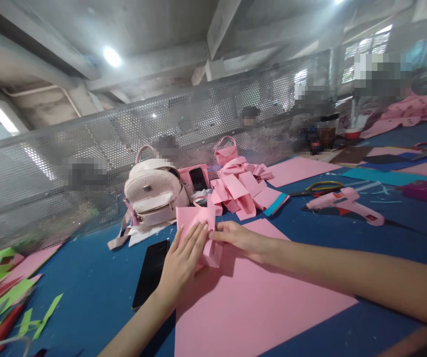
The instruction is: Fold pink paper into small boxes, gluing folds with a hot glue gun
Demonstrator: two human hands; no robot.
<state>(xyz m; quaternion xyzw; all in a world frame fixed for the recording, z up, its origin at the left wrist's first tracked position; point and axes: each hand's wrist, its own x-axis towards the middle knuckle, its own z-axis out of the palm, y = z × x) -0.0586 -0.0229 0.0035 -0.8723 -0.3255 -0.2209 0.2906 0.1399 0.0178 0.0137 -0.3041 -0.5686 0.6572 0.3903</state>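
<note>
A small folded pink paper bag point(212, 255) is between my hands, above a large pink paper sheet point(258, 302) on the blue table. My left hand point(186, 253) lies against the bag's front with its fingers stretched out flat; its thumb is hidden. My right hand point(238, 239) pinches the bag's right side between thumb and bent fingers. Left of the bag, partly behind my left wrist, lies a black phone point(150, 272). Just behind the bag is a heap of folded pink paper pieces point(236, 191), one with a blue strip point(276, 204).
A pale backpack point(154, 191) stands behind my left hand. On the right lie a pink glue gun point(347, 202) and yellow-handled scissors point(323, 187). Green paper scraps point(50, 315) and red-handled scissors point(3, 327) are at the left. A perforated metal screen point(105, 144) runs along the back.
</note>
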